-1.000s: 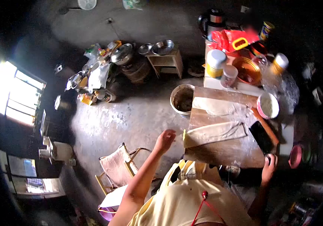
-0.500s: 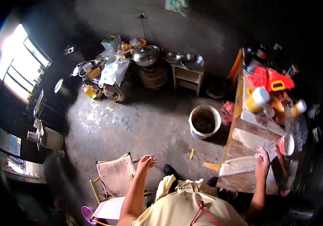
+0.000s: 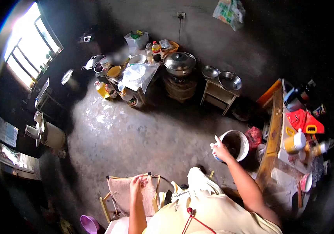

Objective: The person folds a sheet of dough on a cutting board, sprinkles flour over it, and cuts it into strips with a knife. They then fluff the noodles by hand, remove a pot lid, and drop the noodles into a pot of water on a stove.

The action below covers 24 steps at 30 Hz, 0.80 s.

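My left hand (image 3: 137,184) is raised in front of the pink cloth back of a folding chair (image 3: 130,195), with its fingers apart and nothing in it. Farther right, my right hand (image 3: 220,150) reaches forward over the near left rim of a white bucket (image 3: 243,145). White powder coats its fingertips, the fingers are spread, and no object shows in it. The bucket stands on the floor with something dark inside.
At the right is the wooden table (image 3: 273,144) with a red bag (image 3: 305,121), jars and a pink bowl (image 3: 306,182). A lidded steel pot (image 3: 179,64) and a low shelf (image 3: 218,95) line the far wall. A purple basin (image 3: 89,224) lies lower left.
The view has turned left, so the table has slid to the right edge. My right hand has left the table side and swung across to the bucket. My left hand has come before the chair.
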Available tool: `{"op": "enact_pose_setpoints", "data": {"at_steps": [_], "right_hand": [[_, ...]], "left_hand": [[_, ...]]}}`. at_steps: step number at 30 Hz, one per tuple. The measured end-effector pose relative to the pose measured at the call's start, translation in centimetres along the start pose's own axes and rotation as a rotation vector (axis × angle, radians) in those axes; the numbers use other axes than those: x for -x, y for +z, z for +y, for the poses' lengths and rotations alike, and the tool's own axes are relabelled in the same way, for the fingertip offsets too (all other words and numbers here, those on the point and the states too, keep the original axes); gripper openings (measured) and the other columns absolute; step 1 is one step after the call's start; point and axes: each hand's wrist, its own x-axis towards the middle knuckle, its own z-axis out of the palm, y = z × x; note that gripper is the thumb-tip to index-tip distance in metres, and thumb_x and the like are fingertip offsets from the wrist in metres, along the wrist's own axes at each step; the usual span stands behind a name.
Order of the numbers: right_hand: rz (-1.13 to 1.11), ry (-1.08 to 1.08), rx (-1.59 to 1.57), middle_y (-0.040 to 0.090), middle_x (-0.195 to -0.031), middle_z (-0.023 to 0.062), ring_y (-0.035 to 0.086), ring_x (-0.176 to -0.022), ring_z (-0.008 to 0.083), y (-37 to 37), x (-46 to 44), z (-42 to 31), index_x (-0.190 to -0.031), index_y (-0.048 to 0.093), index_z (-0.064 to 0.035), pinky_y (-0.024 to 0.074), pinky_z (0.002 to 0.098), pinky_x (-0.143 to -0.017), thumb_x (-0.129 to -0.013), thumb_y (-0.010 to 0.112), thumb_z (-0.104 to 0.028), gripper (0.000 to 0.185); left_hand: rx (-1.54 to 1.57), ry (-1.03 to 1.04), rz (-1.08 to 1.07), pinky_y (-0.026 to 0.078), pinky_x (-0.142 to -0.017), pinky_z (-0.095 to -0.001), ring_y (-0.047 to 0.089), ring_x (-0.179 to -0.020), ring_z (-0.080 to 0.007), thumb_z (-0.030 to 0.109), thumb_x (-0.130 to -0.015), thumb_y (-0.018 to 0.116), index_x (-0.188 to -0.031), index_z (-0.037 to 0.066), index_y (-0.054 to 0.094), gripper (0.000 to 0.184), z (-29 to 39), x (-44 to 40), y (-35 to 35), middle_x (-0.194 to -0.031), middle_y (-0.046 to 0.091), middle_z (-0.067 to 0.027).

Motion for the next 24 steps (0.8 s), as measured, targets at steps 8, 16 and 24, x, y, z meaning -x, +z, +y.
{"op": "enact_pose_setpoints", "data": {"at_steps": [8,16,24], "right_hand": [[-0.127,0.196,-0.07,0.055,-0.075,0.0052,0.048,-0.052,0.0098,6.5,-24.8,-4.1,-0.143,-0.003,-0.0167,0.0441,0.0247,-0.047,-0.089,0.05,-0.024,0.076],[-0.114,0.328,-0.138,0.051,-0.064,0.0032,0.046,-0.046,0.0108,10.7,-52.8,-6.6,-0.141,-0.01,-0.0302,0.0434,0.0264,-0.042,-0.085,0.052,-0.016,0.085],[-0.062,0.496,-0.232,0.049,-0.061,0.0005,0.042,-0.045,0.0102,13.1,-71.2,-5.4,-0.143,-0.002,-0.0266,0.0379,0.0257,-0.038,-0.082,0.052,-0.007,0.084]], "left_hand": [[-0.046,-0.035,0.142,0.045,-0.06,-0.0228,0.06,-0.067,-0.0135,0.017,-0.089,0.054,-0.103,0.005,0.057,0.019,4.5,-8.1,4.5,-0.082,0.064,-0.0065],[0.006,-0.192,0.245,0.044,-0.064,-0.0223,0.06,-0.072,-0.0134,0.013,-0.089,0.053,-0.106,0.002,0.056,0.021,11.8,-17.8,14.8,-0.086,0.063,-0.0079],[-0.131,-0.369,0.285,0.045,-0.068,-0.023,0.057,-0.077,-0.0088,0.009,-0.09,0.049,-0.102,0.004,0.057,0.016,13.9,-24.9,20.8,-0.088,0.062,-0.0027]]}}
